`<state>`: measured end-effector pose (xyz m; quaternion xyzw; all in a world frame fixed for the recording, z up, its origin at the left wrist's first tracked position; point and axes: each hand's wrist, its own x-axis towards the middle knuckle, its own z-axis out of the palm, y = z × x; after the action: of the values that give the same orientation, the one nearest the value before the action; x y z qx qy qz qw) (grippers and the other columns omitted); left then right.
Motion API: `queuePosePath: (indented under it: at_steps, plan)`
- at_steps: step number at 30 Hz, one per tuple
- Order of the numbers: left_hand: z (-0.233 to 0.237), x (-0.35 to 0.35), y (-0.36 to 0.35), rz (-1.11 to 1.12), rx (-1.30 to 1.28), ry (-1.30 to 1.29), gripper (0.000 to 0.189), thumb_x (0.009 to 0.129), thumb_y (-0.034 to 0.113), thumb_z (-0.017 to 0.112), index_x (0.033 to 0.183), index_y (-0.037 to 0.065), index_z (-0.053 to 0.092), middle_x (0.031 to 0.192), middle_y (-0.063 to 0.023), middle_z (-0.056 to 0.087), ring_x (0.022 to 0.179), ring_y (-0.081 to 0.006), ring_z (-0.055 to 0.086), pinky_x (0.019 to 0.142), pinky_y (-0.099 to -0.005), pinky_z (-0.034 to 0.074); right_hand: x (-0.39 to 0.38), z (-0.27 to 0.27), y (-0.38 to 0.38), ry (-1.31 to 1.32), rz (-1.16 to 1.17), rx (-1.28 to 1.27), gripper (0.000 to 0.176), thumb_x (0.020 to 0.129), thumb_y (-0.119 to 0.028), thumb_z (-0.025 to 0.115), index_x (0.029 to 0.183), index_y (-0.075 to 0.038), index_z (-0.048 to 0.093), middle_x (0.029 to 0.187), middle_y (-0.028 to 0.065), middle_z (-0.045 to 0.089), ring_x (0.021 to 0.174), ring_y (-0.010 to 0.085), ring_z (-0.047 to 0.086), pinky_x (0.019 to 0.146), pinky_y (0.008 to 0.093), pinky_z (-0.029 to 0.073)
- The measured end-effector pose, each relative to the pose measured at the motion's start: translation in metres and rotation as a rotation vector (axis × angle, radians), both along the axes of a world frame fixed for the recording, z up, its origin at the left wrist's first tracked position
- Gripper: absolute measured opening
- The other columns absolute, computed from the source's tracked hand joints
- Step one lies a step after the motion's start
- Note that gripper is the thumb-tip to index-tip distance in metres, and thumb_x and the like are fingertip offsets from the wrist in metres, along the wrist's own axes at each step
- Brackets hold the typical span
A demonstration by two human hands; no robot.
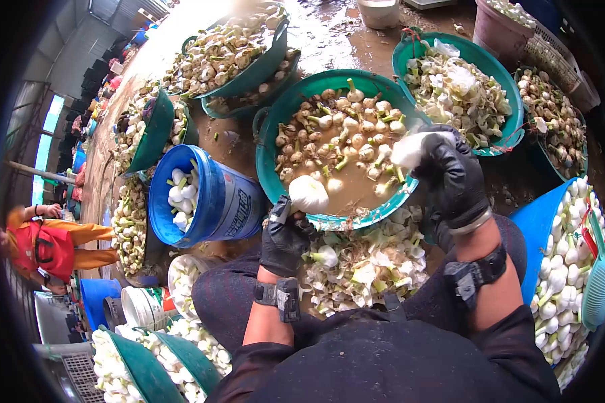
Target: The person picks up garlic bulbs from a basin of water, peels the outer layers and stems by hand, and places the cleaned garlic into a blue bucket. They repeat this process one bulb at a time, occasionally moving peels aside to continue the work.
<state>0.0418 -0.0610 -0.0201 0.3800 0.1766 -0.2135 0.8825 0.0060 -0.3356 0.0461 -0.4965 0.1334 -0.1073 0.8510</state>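
My left hand (286,238), in a black glove with a bare thumb tip, is closed around the stem of a white garlic bulb (308,195). The bulb sits above the near rim of a green tub (267,144) of muddy water with unpeeled garlic bulbs (357,141) in it. My right hand (454,178), also gloved in black, is closed on a blurred white thing (413,149) at the tub's right rim; I cannot make out what it is. Between my knees lies a heap of garlic skins (366,269), with a peeled bulb (325,256) on its left side.
A blue bucket (238,201) with peeled garlic lies tilted at left. Another green tub (511,74) holds skins. At right are a blue container (541,228) of peeled garlic and a teal plastic basket (599,282). A person in a red vest (50,248) stands far left.
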Motion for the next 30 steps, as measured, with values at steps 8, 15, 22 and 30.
queuePosePath:
  at_steps: [8, 15, 22, 30]
  plan:
    - [0.000, 0.021, 0.061, 0.182, 0.095, -0.166, 0.013, 0.087, 0.016, 0.055, 0.095, 0.006, 0.055, 0.073, -0.0045, 0.056, 0.063, -0.0106, 0.054, 0.053, -0.0282, 0.048, -0.022, -0.034, 0.033, 0.119, 1.176, -1.172, 0.037, 0.066, -0.012, 0.056, 0.103, -0.010, 0.062, 0.094, 0.0163, 0.063, 0.088, 0.0320, 0.061, 0.077, 0.0382, 0.048]
    - [-0.013, 0.054, 0.098, 0.202, 0.032, -0.261, 0.015, 0.085, 0.017, 0.059, 0.093, 0.004, 0.059, 0.080, -0.0060, 0.061, 0.062, -0.0147, 0.056, 0.058, -0.0261, 0.049, -0.027, -0.019, 0.045, 0.160, 1.432, -1.323, 0.034, 0.060, -0.013, 0.057, 0.093, -0.008, 0.065, 0.090, 0.0169, 0.064, 0.088, 0.0337, 0.061, 0.077, 0.0407, 0.048]
    - [-0.204, 0.097, -0.016, -0.729, 1.363, -0.491, 0.049, 0.087, 0.043, 0.045, 0.115, 0.003, 0.051, 0.099, -0.0167, 0.063, 0.080, -0.0342, 0.061, 0.072, -0.0446, 0.048, -0.027, -0.031, 0.042, 0.156, 1.098, -1.386, 0.024, 0.067, -0.020, 0.058, 0.087, -0.007, 0.064, 0.082, 0.0167, 0.062, 0.079, 0.0339, 0.061, 0.069, 0.0440, 0.048]
    - [-0.264, 0.132, -0.053, -0.635, 1.498, -0.091, 0.059, 0.077, 0.039, 0.062, 0.119, -0.001, 0.051, 0.120, -0.0227, 0.052, 0.116, -0.0326, 0.048, 0.100, -0.0352, 0.034, -0.002, -0.029, 0.031, 0.152, 0.922, -1.393, 0.036, 0.075, -0.033, 0.060, 0.098, -0.005, 0.058, 0.092, 0.0169, 0.055, 0.086, 0.0327, 0.056, 0.072, 0.0432, 0.045]
